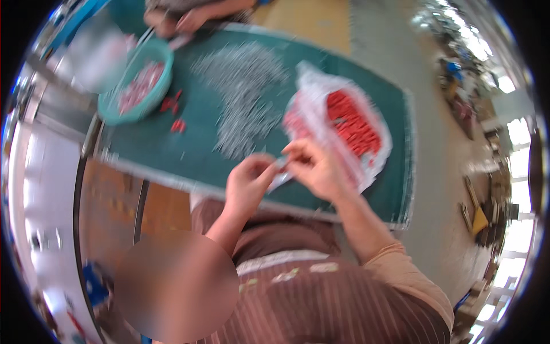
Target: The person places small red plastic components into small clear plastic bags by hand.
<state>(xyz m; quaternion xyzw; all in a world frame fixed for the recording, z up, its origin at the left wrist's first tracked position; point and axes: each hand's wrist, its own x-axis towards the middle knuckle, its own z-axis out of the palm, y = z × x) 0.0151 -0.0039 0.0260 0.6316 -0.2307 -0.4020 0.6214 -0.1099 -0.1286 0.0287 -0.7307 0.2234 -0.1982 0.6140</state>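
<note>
My left hand (246, 179) and my right hand (318, 172) meet above the near edge of the green table, both closed in a pinch. Between their fingertips is a small pale piece (281, 163), too blurred to name. Just below it lies a whitish, shiny scrap (279, 182), perhaps plastic. Beyond my left hand spreads a long pile of thin grey metal pins (246, 97). Close by my right hand, a white plastic bag (314, 80) lies open, full of small red parts (352, 126).
A teal basin (166, 77) with pinkish-red pieces stands at the table's far left. Several loose red parts (179, 125) lie beside it. Another person's hands (192, 20) rest at the far edge. The green tabletop (154, 146) has a pale rim.
</note>
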